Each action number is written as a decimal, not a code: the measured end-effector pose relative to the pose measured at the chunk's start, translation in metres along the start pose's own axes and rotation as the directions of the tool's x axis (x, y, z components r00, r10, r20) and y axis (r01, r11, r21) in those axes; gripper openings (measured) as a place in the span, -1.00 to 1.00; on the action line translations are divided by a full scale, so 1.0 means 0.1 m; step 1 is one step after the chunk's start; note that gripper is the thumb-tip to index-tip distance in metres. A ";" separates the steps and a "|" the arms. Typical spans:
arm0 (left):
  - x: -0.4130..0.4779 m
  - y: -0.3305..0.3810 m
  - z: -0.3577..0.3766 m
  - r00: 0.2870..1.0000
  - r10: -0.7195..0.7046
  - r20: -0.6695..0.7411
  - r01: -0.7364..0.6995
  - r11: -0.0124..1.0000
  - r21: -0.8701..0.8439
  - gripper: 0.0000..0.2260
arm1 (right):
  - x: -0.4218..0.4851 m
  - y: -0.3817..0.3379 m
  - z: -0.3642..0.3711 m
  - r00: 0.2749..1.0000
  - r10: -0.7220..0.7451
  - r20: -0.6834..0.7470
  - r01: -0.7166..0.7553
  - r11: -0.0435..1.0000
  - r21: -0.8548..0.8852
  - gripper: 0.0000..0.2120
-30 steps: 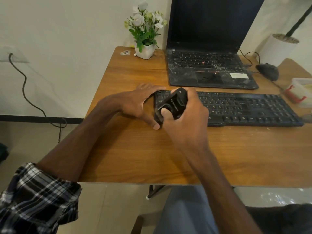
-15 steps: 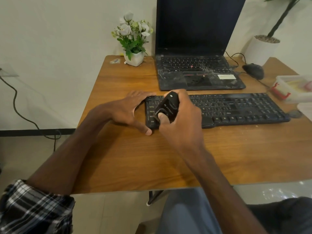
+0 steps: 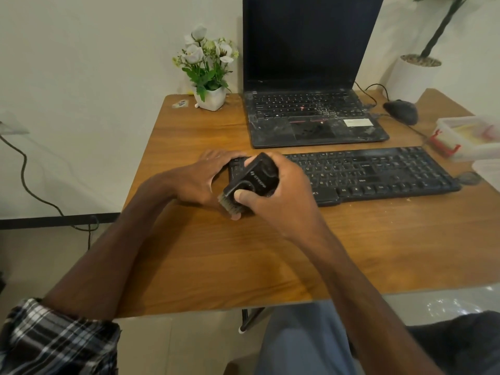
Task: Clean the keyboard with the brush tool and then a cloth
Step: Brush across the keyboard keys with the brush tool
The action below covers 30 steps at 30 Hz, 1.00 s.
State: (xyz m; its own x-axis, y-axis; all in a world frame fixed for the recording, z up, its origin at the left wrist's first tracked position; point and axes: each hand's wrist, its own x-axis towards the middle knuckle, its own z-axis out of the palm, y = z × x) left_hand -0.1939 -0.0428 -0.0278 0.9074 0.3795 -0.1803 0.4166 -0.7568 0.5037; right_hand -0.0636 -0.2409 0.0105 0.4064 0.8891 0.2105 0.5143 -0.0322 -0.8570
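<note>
Two hands meet at the near-left corner of the keyboard [image 3: 378, 171], which lies across the middle of our wooden table [image 3: 243, 261]. Our right hand [image 3: 281, 196] curls round the black brush tool [image 3: 254, 182], thumb pressed on its back, bristles tilted down toward seven o'clock at the keyboard's left end. Our left hand [image 3: 205, 180] lies spread over that same end, fingers along the far edge and thumb reaching under the bristles; we cannot tell how firmly it presses. At twelve o'clock from the keyboard a dusty open laptop [image 3: 313, 117] stands with a dark screen. At eleven o'clock a small white pot of flowers [image 3: 209, 77] sits by the cream wall. At two o'clock a black mouse [image 3: 400, 110] rests on its cable, and at three o'clock a clear plastic box [image 3: 468, 136] with a red clasp sits at the table's edge. A large white planter [image 3: 416, 77] stands behind. A dark cable [image 3: 24, 174] trails down the wall at nine o'clock to the pale tiled floor. A checked sleeve [image 3: 54, 339] shows at lower left.
</note>
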 end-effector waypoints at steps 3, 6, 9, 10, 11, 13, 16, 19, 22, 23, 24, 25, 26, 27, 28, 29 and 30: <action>-0.03 0.05 -0.01 0.998 -0.057 0.015 0.057 0.998 -0.016 0.28 | -0.02 0.11 -0.19 0.998 0.026 -0.059 -0.025 1.000 0.012 -0.56; -0.04 0.06 -0.02 0.997 -0.075 0.012 0.075 0.997 -0.029 0.28 | -0.09 0.26 -0.38 0.987 0.129 -0.100 -0.115 0.984 0.136 -0.56; -0.06 0.09 -0.03 0.996 -0.088 0.021 0.089 0.995 -0.048 0.27 | -0.17 0.36 -0.60 0.963 0.240 -0.123 -0.183 0.917 0.355 -0.55; -0.07 0.09 -0.03 0.996 -0.088 0.022 0.089 0.995 -0.044 0.28 | -0.20 0.39 -0.67 0.954 0.272 -0.128 -0.196 0.886 0.420 -0.56; -0.07 0.09 -0.03 0.996 -0.088 0.024 0.089 0.995 -0.039 0.29 | -0.22 0.41 -0.73 0.946 0.297 -0.132 -0.205 0.860 0.468 -0.57; -0.08 0.12 -0.04 0.995 -0.092 0.035 0.093 0.995 -0.028 0.31 | -0.29 0.45 -0.84 0.936 0.333 -0.119 -0.223 0.817 0.532 -0.58; -0.07 0.20 -0.02 0.994 -0.110 0.029 0.111 0.993 -0.035 0.27 | -0.37 0.54 -0.96 0.926 0.373 -0.060 -0.256 0.735 0.628 -0.51; -0.04 0.31 0.00 0.991 -0.104 -0.084 0.098 0.993 -0.068 0.22 | -0.45 0.61 -1.06 0.921 0.388 -0.026 -0.264 0.672 0.692 -0.48; -0.02 0.47 0.05 0.969 -0.060 -0.239 0.035 0.994 -0.107 0.08 | -0.51 0.66 -1.14 0.911 0.411 -0.018 -0.255 0.599 0.759 -0.46; 0.00 0.54 0.07 0.959 -0.043 -0.280 0.010 0.993 -0.120 0.02 | -0.52 0.67 -1.17 0.908 0.418 -0.018 -0.249 0.575 0.780 -0.47; 0.02 0.62 0.10 0.948 -0.023 -0.318 -0.020 0.991 -0.131 -0.06 | -0.53 0.66 -1.19 0.907 0.422 -0.015 -0.245 0.555 0.795 -0.49; 0.05 0.69 0.13 0.934 0.003 -0.356 -0.057 0.988 -0.142 -0.14 | -0.54 0.66 -1.20 0.906 0.424 -0.012 -0.243 0.543 0.803 -0.51; 0.08 0.77 0.17 0.922 0.034 -0.387 -0.098 0.984 -0.148 -0.21 | -0.54 0.66 -1.22 0.903 0.430 -0.015 -0.242 0.535 0.810 -0.53; 0.12 0.85 0.21 0.912 0.065 -0.405 -0.137 0.979 -0.154 -0.29 | -0.54 0.66 -1.23 0.895 0.445 -0.025 -0.240 0.529 0.814 -0.53; 0.16 0.94 0.25 0.905 0.094 -0.414 -0.175 0.971 -0.162 -0.36 | -0.54 0.66 -1.24 0.882 0.470 -0.042 -0.239 0.521 0.819 -0.51; 0.21 1.03 0.28 0.900 0.119 -0.420 -0.211 0.961 -0.180 -0.42 | -0.53 0.67 -1.26 0.864 0.499 -0.060 -0.237 0.509 0.828 -0.47; 0.25 1.11 0.32 0.896 0.134 -0.424 -0.243 0.946 -0.213 -0.48 | -0.53 0.67 -1.26 0.846 0.528 -0.073 -0.235 0.493 0.838 -0.43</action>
State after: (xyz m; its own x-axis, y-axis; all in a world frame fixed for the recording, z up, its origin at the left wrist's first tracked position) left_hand -0.1230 -0.1342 -0.0040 0.8457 0.4638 0.2640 0.1622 -0.6948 0.7007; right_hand 0.0450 -0.3475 0.0015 0.6707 0.7020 -0.2396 -0.4744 0.1576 -0.8661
